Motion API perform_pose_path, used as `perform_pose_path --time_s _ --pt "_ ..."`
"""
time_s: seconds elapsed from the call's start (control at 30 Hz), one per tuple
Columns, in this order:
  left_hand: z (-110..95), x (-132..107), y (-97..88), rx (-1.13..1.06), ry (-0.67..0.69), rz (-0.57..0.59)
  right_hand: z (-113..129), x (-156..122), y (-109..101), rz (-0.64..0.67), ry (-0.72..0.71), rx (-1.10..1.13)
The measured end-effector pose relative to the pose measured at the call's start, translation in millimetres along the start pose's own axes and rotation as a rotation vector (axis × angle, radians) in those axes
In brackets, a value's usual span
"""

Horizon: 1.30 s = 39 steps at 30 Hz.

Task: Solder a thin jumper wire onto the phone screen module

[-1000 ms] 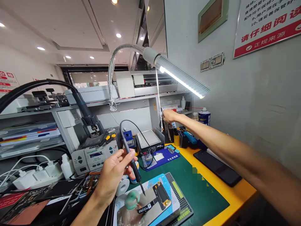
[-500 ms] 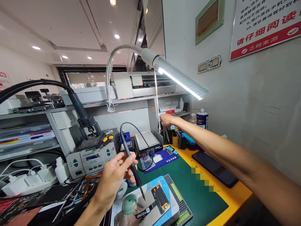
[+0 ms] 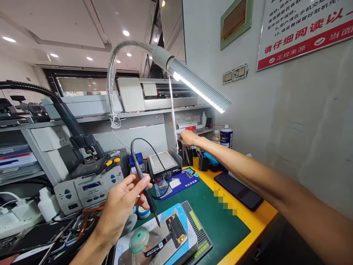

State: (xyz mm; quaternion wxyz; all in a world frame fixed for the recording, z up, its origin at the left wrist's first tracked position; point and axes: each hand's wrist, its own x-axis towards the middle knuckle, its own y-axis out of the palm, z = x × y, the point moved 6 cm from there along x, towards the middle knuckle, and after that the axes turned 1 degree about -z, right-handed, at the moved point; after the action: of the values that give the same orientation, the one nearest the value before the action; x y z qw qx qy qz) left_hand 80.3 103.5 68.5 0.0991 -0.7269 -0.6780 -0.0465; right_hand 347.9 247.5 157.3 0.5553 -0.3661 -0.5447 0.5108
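Observation:
My left hand [image 3: 125, 200] is closed round a black soldering iron [image 3: 149, 200], its tip pointing down just above a white-and-blue box [image 3: 184, 213]. On that box lie a small dark screen part [image 3: 174, 226] with a black flex cable [image 3: 157, 247] and a green round spool [image 3: 139, 239]. My right arm reaches far across the bench. My right hand [image 3: 189, 138] is closed beside the tool holder [image 3: 186, 156] and the lamp's white cord [image 3: 173, 106]. Its fingertips are partly hidden, so what they grip cannot be made out.
A lit gooseneck lamp [image 3: 198, 84] hangs over the bench. A grey hot-air station [image 3: 91, 189] stands at left, and a small hot plate [image 3: 164, 163] at the back. A dark phone [image 3: 238, 191] lies on the yellow edge. A spray can [image 3: 226, 137] stands near the wall.
The view has turned slightly to the right, so everything shifts left in the picture. Both hands keep nearly the same pose, the soldering iron still in my left hand.

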Motion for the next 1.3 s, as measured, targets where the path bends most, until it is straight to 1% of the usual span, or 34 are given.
perform_pose_path --time_s 0.1,0.2,0.27,0.37,0.43,0.47,0.53,0.63,0.7,0.77,0.83,0.9,0.97,1.0,1.03,1.07,1.1,1.17,1.2,1.23,1.3 --pt "-6.8 2.7 3.4 0.055 0.052 0.001 11.8 -13.2 0.4 -0.027 -0.011 0.089" --pt "-17.4 6.7 7.0 0.149 0.111 0.002 27.1 -41.8 5.7 -0.022 -0.068 0.235" --pt "-25.6 9.7 9.8 0.235 0.157 0.007 35.9 -68.8 11.9 0.019 -0.12 0.356" --pt "-38.7 12.7 16.3 0.393 0.244 0.025 49.3 -111.1 23.5 0.14 -0.2 0.553" --pt "-47.4 12.7 23.7 0.526 0.314 0.051 60.6 -132.5 29.7 0.199 -0.248 0.674" --pt "-51.2 12.2 28.3 0.597 0.352 0.065 66.4 -139.5 32.1 0.205 -0.264 0.729" --pt "-56.4 10.4 38.8 0.735 0.422 0.105 75.7 -145.2 36.3 0.165 -0.264 0.82" --pt "-57.1 8.9 52.1 0.914 0.492 0.143 82.4 -140.8 46.9 0.089 -0.216 0.9" --pt "-55.7 9.2 56.0 1.004 0.508 0.134 82.5 -135.9 55.8 0.062 -0.182 0.927" --pt "-56.0 9.4 55.8 1.061 0.508 0.131 79.9 -132.8 63.7 0.049 -0.154 0.947" --pt "-60.4 8.1 50.7 1.093 0.505 0.142 74.2 -131.3 69.0 0.037 -0.119 0.97" --pt "-68.2 4.6 38.3 1.112 0.494 0.149 65.7 -130.0 71.7 0.023 -0.072 1.003" --pt "-75.2 -0.9 18.0 1.123 0.454 0.141 55.9 -127.7 73.7 0.022 -0.016 1.055" --pt "-76.5 -4.3 5.7 1.125 0.417 0.133 50.8 -126.2 75.0 0.025 0.013 1.09" --pt "-74.2 -8.2 -5.9 1.124 0.361 0.155 45.9 -124.4 76.6 0.029 0.043 1.13" --pt "-69.5 -12.7 -16.8 1.127 0.302 0.183 41.3 -122.5 78.8 0.036 0.07 1.172" --pt "-61.4 -17.9 -25.8 1.124 0.231 0.235 37.3 -120.8 81.7 0.043 0.095 1.214" --pt "-40.6 -29.1 -38.2 1.12 0.097 0.343 31.3 -118.3 89.4 0.067 0.141 1.292" --pt "-30.4 -34.4 -41.6 1.12 0.049 0.383 29.3 -117.7 93.9 0.084 0.162 1.325" --pt "-21.2 -38.6 -44.1 1.121 0.007 0.397 27.8 -117.7 98.4 0.098 0.183 1.357" --pt "-5.5 -45.2 -42.8 1.107 -0.055 0.449 25.9 -119.1 105.9 0.118 0.217 1.412"
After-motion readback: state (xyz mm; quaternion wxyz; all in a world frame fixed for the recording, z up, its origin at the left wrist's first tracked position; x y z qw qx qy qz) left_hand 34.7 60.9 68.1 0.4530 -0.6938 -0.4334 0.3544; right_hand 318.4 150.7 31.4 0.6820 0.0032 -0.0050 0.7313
